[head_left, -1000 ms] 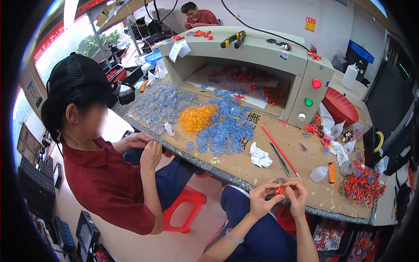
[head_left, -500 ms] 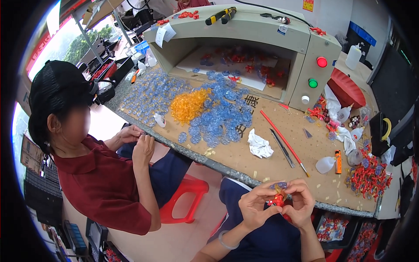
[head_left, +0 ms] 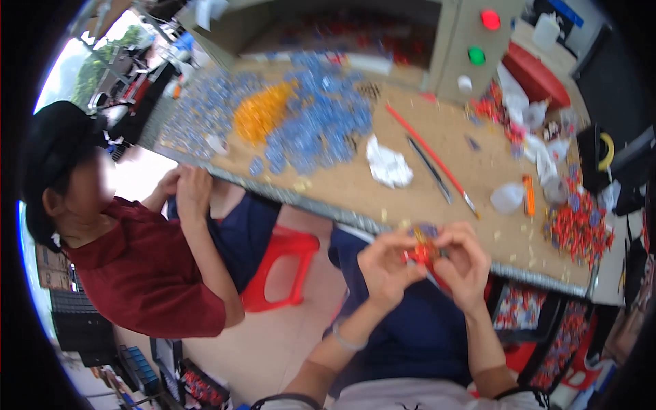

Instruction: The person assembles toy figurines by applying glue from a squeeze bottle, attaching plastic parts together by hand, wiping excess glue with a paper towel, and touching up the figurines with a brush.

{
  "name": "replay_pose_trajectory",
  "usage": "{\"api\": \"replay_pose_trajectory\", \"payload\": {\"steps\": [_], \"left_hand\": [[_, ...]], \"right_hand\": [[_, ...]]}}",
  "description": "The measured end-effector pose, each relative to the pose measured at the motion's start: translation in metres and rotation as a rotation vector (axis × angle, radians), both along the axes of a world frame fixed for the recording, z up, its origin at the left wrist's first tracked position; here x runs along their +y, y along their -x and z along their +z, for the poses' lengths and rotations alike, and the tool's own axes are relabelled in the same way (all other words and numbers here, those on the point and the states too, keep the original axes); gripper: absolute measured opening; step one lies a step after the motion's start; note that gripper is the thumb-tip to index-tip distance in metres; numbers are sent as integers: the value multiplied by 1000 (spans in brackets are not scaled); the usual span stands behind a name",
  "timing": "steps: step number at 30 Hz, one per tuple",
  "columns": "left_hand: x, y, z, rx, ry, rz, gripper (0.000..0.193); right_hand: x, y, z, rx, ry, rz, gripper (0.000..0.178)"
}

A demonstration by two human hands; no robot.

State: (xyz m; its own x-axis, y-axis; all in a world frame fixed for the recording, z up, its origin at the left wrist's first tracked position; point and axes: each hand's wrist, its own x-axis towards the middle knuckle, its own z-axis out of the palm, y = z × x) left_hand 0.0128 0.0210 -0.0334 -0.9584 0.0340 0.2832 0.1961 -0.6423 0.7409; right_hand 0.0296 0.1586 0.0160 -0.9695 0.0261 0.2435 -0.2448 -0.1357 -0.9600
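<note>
Between my two hands, above my lap at the table's near edge, is a small red plastic figure (head_left: 421, 254) with a blue-purple translucent piece and a yellow part at its top. My left hand (head_left: 385, 268) pinches it from the left, fingers curled and thumb pressed in. My right hand (head_left: 467, 265) closes on it from the right with thumb and fingertips. Blur and the fingers hide the figure's finer details. A crumpled white tissue (head_left: 387, 164) is the nearest thing on the table beyond my left hand.
A blue disc pile (head_left: 318, 126) and orange pieces (head_left: 263, 111) lie far left. A red brush (head_left: 427, 154), tweezers (head_left: 432, 171), a clear bottle (head_left: 507, 197) and an orange tube (head_left: 529, 195) lie before me. Red figures (head_left: 579, 229) heap at right. A co-worker (head_left: 143, 266) sits left.
The view has tipped downward, so the table and both hands sit higher in the picture. My hands still hold the red figure, now tilted somewhat differently.
</note>
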Motion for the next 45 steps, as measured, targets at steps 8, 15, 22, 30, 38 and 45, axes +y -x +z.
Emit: {"api": "replay_pose_trajectory", "payload": {"steps": [8,15,22,30,38,45], "left_hand": [[-1,-1,-8,2,-15,40,49],[0,-10,-21,-46,20,35,52],[-2,-7,-18,-131,55,15,54],[-7,-7,-18,-162,-18,-55,58],[-12,-11,-5,-370,-249,-190,55],[-22,-10,8,-254,-178,-182,53]], "right_hand": [[1,5,-16,21,-32,59,31],[2,-5,-23,35,-151,-22,31],[-4,-3,-20,39,-231,-90,30],[-6,-4,-9,59,-257,-101,30],[-14,-7,12,83,-402,-110,29],[10,23,7,29,-607,-359,11]]}}
